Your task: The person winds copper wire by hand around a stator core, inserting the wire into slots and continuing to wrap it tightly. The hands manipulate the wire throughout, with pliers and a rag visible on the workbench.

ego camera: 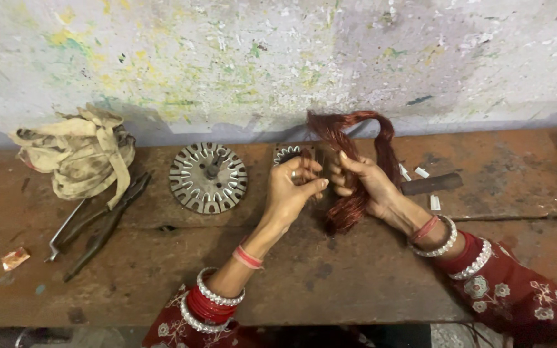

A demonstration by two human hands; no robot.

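Both of my hands work the copper wire coil (356,161) above the worktop (330,270): right hand (362,183) clasps the bundle, left hand (294,190) pinches its strands beside the small stator (288,153). Tugging unevenly could kink or tangle the fine loops.

Looped reddish copper wire coil (356,161), handheld

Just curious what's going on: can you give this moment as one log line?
right hand: grips copper wire coil | left hand: at coil, over stator | bench: second stator, pliers
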